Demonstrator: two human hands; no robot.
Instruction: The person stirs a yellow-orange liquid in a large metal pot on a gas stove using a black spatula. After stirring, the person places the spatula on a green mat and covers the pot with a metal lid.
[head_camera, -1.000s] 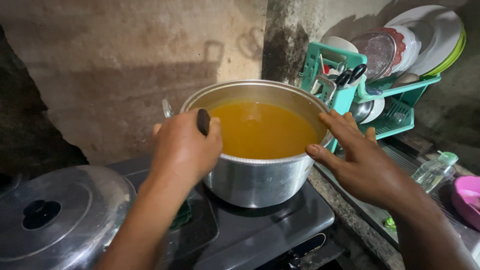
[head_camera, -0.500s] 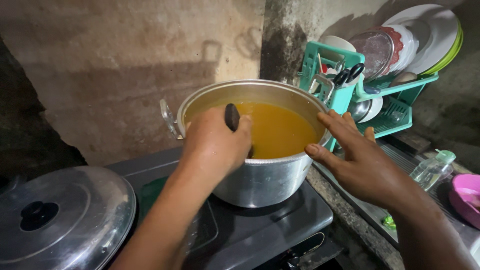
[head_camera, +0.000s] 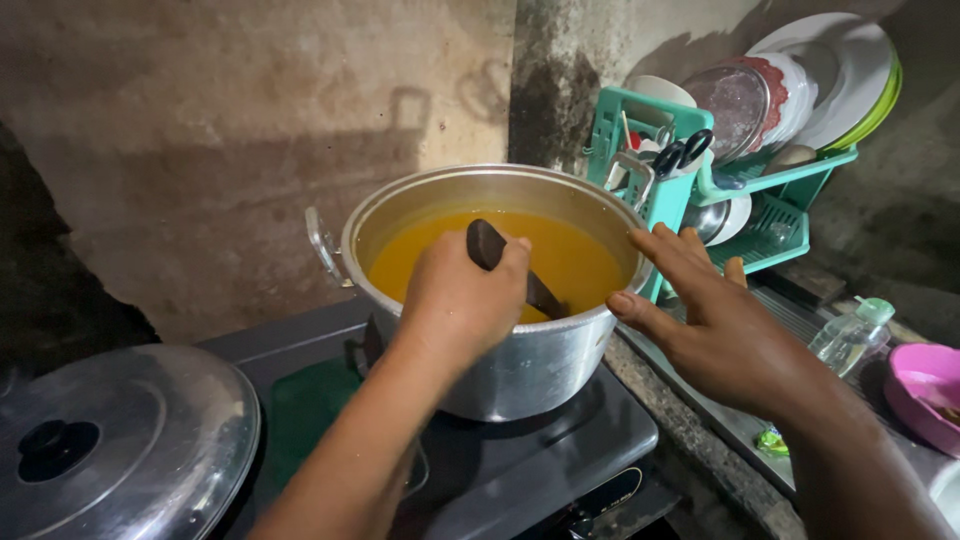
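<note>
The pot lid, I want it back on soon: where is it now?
In the head view, the metal lid with a black knob lies at lower left beside the stove, left of the left hand and the pot.

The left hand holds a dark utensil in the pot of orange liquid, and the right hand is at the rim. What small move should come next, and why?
Probably a slow stir around the pot. The left hand grips the dark utensil, whose lower end is already dipped in the orange liquid, and the right hand rests open against the rim to steady it. The liquid sits fairly high, so a gentle sweep seems safest.
</note>
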